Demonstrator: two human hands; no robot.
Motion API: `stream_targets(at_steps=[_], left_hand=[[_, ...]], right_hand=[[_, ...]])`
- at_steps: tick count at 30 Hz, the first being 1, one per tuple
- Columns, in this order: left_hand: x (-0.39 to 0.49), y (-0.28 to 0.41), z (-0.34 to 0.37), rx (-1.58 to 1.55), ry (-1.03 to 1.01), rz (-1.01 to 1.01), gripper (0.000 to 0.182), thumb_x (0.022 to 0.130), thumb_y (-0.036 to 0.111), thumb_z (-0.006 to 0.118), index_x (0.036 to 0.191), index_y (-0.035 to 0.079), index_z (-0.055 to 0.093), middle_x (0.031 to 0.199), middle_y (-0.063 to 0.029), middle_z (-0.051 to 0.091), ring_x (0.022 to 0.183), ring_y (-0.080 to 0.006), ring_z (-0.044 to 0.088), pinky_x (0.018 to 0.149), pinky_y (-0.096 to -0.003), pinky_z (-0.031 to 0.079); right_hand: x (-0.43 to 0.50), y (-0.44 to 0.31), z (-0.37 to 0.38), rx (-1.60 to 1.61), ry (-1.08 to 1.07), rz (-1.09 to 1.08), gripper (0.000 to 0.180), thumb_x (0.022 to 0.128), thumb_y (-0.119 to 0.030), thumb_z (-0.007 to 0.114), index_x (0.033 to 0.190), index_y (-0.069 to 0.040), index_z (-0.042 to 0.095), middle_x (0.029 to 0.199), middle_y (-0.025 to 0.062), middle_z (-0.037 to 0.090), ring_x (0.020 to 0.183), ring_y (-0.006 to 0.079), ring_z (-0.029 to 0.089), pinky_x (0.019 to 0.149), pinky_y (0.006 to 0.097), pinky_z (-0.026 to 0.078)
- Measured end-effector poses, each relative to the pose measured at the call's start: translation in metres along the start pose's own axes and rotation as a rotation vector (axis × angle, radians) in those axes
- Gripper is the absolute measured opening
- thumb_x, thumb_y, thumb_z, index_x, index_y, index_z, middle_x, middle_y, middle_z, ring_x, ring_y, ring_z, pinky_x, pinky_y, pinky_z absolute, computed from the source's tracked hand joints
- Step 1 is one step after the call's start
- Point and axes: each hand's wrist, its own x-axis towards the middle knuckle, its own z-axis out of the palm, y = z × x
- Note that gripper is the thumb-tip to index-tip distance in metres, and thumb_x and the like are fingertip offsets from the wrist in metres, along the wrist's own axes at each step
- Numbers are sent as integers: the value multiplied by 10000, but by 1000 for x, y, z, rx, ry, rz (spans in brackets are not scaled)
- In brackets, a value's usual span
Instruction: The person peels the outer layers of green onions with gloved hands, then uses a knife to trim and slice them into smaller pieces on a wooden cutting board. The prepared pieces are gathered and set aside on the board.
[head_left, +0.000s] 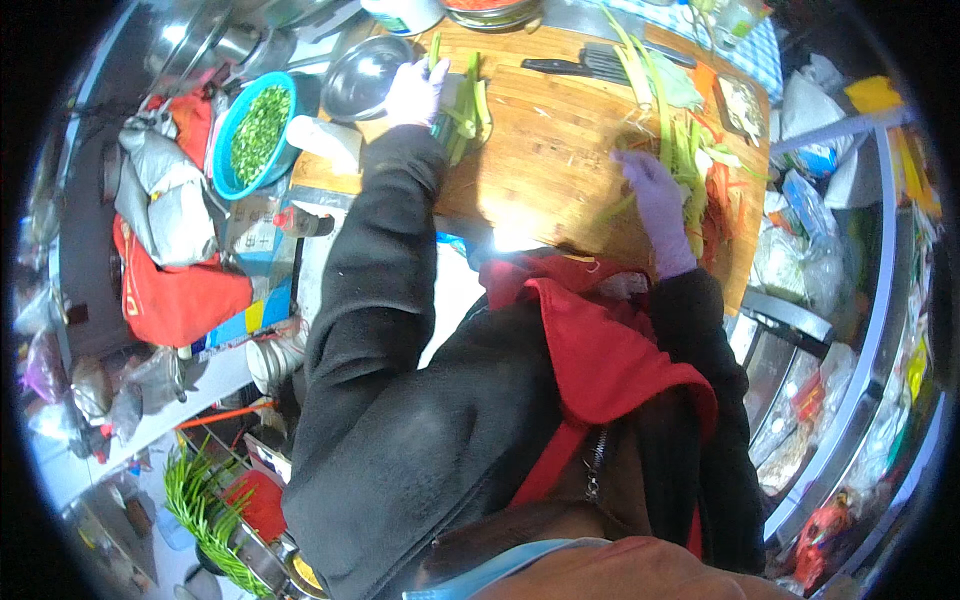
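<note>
My left hand (415, 94), pale in the bright light, is closed around a short green stalk (435, 49) beside a steel bowl (366, 79). Just right of that hand, more celery-like stalks (470, 112) lie at the edge of the wooden cutting board (547, 142). My right hand (651, 180) is over the board's right part, its fingers bent; whether it grips anything is unclear. Long leafy stalks (664, 112) with pale root ends and orange shreds (724, 199) lie beside it. A black-handled slotted turner (600, 64) rests at the board's far side.
A blue basin (217, 161) of chopped greens stands left, near a white cylindrical thing (326, 142) and a red-capped bottle (304, 222). At the far side are a white tub (405, 15) and a bowl of orange shreds (491, 16). A small tray (739, 109) is at right.
</note>
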Motion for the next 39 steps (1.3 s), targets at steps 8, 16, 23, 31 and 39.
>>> stream_targets(at_steps=[8,16,23,31,39], left_hand=[[-71,71,34,-390,-386,715,385,849,223,577,1193,55,540,1141,-137,570,1035,-287,552,861,-371,466],[-112,104,37,-801,-910,110,211,886,190,550,934,1,629,775,-29,596,701,-116,536,631,-252,432],[-142,120,51,-485,-413,520,149,848,147,601,861,-1,609,749,-63,586,689,-147,542,621,-279,446],[-164,131,80,-1043,-750,-228,80,901,117,543,879,40,546,675,25,528,559,-40,450,508,-177,372],[-159,130,83,-1135,-758,-215,215,899,81,508,1088,-2,570,761,18,536,634,-49,435,581,-177,375]], right_hand=[[31,-42,-20,691,21,440,225,866,-203,608,1039,-64,645,808,-34,590,707,42,523,580,168,397],[22,-18,-31,-112,-160,-475,189,780,-33,628,968,-32,634,882,64,626,770,183,610,664,275,493],[-10,-22,-16,-414,107,-549,74,726,-73,613,758,-81,546,736,97,560,709,262,577,607,371,471],[-9,-11,-21,-279,184,-343,82,726,-53,621,746,-59,541,764,89,576,680,267,578,598,344,479],[-3,-3,-27,-140,81,-303,119,728,-85,666,793,-50,572,736,78,586,684,235,594,606,312,483]])
